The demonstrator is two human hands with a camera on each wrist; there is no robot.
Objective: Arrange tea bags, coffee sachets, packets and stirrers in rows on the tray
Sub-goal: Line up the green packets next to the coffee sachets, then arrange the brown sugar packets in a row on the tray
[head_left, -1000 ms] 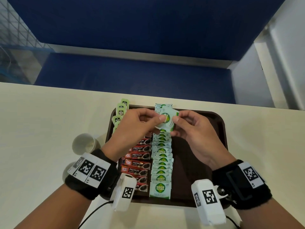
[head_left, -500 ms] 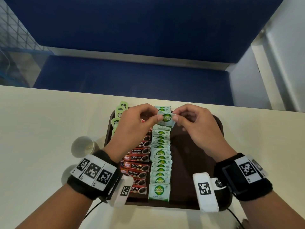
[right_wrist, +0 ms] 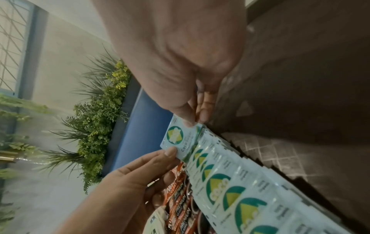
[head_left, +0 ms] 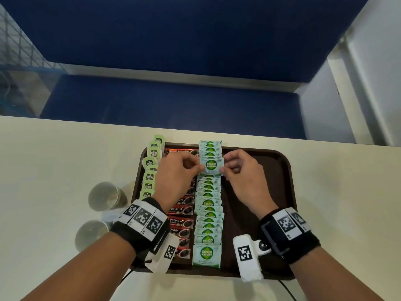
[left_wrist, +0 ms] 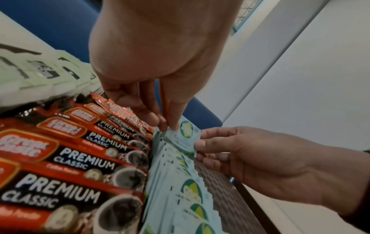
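Together, left hand (head_left: 178,170) and right hand (head_left: 240,170) pinching one sugar packet (head_left: 211,166); two cups (head_left: 104,195) beside tray (head_left: 282,181).

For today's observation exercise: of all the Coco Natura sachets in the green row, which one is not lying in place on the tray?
The Coco Natura sachet pinched by the left hand and the right hand near the row's far end; the others lie overlapped.

Even, soft indoor light; faint shadows under the cups (head_left: 106,195). The head view is sharp but bowed at its edges; both wrist views are smeared, near sachets (left_wrist: 66,166) blurred.
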